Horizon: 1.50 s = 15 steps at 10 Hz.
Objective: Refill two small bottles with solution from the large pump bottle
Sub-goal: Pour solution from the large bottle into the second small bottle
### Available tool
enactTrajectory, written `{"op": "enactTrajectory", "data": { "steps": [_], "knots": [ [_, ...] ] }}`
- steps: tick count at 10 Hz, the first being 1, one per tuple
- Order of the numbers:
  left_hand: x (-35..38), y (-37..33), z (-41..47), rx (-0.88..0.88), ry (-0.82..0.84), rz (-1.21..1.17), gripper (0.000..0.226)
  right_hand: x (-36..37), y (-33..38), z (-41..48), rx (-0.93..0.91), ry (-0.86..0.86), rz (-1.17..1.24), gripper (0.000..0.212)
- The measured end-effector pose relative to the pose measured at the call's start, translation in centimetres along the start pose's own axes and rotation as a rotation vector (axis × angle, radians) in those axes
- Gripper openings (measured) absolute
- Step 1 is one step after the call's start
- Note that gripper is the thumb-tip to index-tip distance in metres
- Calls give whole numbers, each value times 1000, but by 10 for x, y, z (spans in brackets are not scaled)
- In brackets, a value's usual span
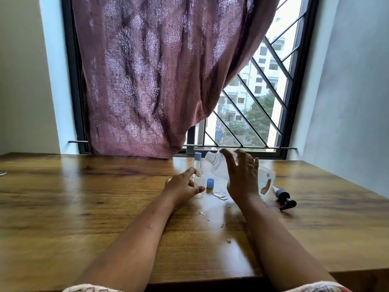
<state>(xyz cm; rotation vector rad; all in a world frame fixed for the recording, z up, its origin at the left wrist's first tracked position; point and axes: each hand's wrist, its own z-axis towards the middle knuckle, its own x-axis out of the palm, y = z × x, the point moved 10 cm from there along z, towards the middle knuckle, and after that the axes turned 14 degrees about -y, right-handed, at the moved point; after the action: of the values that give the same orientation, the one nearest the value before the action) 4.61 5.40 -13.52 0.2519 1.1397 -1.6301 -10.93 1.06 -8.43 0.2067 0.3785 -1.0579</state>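
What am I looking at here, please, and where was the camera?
No machine here: a person works with bare hands, and a camera worn on the head looks forward and down, so both arms reach in from below. On the wooden table stand a capped small bottle and an uncapped small bottle, with a loose blue cap and a spill beside them. The left hand holds the uncapped small bottle. The right hand holds the large bottle tilted, its open neck toward the small ones. Its black pump head lies on the table, further right. Behind hangs a curtain over a barred window.
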Motion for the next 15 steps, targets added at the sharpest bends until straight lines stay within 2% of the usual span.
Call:
{"op": "enactTrajectory", "data": {
  "steps": [2, 6, 10, 13, 15],
  "knots": [
    [-1, -2, -1, 8, 8, 28, 57, 2, 2, -3, -28, -33, -50, 103],
    [-4, -2, -1, -12, -1, 43, 64, 11, 9, -9, -74, 22, -37, 105],
    [-3, 0, -1, -24, 3, 25, 65, 2, 15, -6, -139, -62, -37, 104],
    [-3, 0, -1, -20, -5, 4, 63, -6, 14, -5, -164, -124, -65, 89],
    [-3, 1, 0, -27, -3, 9, 65, -9, 15, -3, -177, -158, -61, 93]
  ]
}}
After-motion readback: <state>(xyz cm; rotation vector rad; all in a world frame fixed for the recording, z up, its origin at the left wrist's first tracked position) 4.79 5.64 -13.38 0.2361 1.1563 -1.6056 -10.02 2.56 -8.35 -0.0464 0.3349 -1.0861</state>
